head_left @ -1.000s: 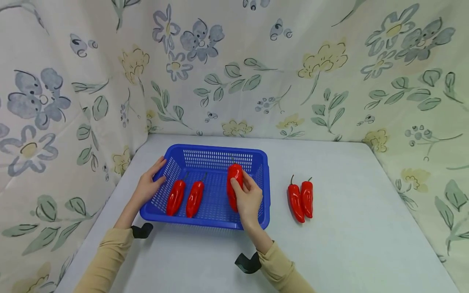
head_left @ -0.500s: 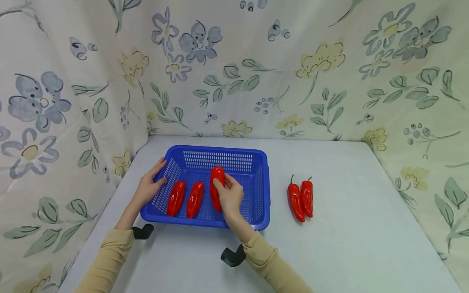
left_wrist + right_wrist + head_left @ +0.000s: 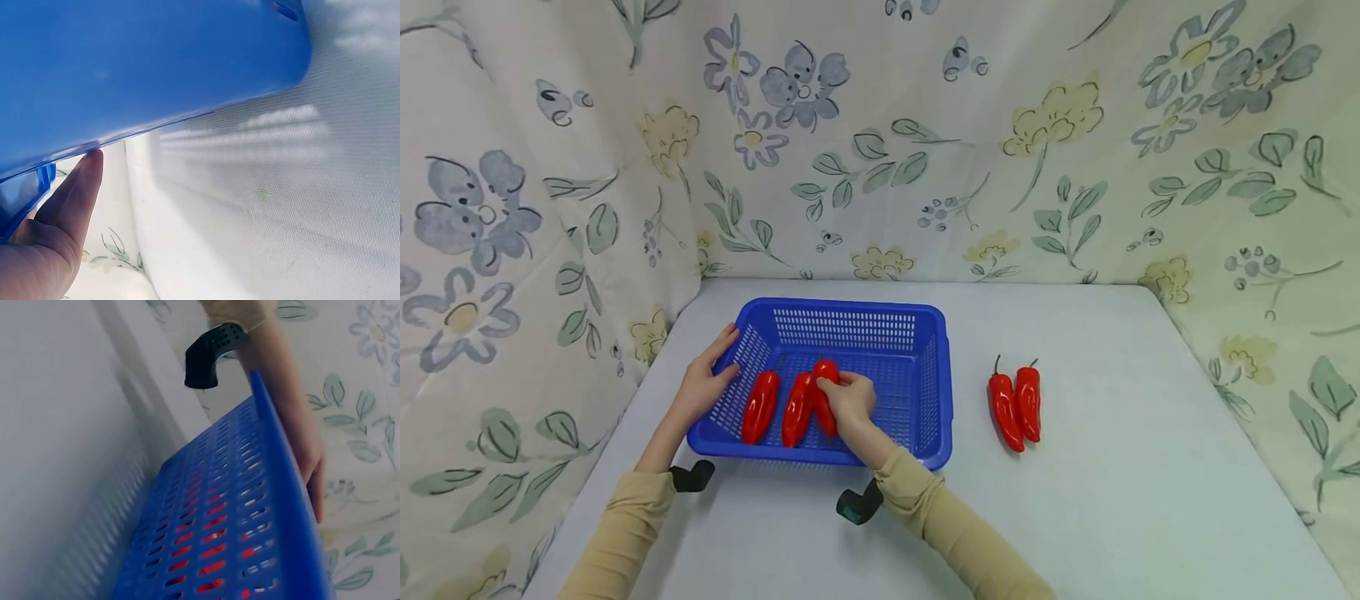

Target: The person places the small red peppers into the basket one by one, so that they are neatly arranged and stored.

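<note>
A blue plastic basket (image 3: pixel 880 310) with slotted walls stands on the white table. Inside, my right hand (image 3: pixel 852 402) pinches a red chili pepper (image 3: pixel 825 415) between thumb and fingers, right beside another red pepper (image 3: pixel 797 410). A third red pepper (image 3: pixel 761 407) lies farther left in the basket. All of these peppers point their stems away from me. My left hand (image 3: pixel 702 382) rests at the basket's left side with straight fingers, its thumb over the rim; the left wrist view shows a fingertip touching the blue edge. Red shows through the wall slots in the right wrist view.
Two more red peppers, a left one (image 3: pixel 1004 412) and a right one (image 3: pixel 1028 404), lie side by side on the table to the right of the basket. A floral curtain (image 3: pixel 880 150) hangs behind the table and along both sides.
My right hand has carried its pepper leftward inside the basket and lower, up to the middle pepper. My left hand keeps its place at the basket's side.
</note>
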### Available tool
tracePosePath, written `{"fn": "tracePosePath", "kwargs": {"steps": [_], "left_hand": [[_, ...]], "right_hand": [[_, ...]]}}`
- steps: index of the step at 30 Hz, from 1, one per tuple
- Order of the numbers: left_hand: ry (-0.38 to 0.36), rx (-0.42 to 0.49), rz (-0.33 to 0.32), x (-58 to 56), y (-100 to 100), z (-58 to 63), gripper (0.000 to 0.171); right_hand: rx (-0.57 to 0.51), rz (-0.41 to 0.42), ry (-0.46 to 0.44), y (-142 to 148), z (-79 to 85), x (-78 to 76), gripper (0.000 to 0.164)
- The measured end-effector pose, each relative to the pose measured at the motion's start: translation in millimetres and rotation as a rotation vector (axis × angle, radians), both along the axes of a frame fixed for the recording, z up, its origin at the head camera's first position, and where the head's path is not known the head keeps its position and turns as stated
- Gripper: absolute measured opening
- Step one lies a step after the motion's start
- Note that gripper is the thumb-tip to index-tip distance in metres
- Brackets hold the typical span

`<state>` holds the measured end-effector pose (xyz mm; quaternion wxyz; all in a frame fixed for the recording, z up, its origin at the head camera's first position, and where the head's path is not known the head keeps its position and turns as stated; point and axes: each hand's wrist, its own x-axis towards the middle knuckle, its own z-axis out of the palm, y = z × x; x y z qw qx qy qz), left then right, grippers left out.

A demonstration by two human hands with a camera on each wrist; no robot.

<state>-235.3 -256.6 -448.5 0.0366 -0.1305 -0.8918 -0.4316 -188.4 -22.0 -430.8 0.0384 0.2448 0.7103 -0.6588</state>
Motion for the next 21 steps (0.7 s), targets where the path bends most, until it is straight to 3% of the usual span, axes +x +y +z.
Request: {"fn": "tracePosePath", "kwargs": {"steps": [6,21], "left_hand": [[-0.011,-0.001,0.005,0.2,-1.3,-3.2,0.058],[-0.017,-0.003,0.005,-2.1,0.5,-1.4,0.057]], "right_hand": [[-0.127,-0.022,-0.155,-1.9,-6.0,-3.8,0.04],[-0.145,-0.015,-0.207,-9.5,-12.8,-9.2,0.037]]}}
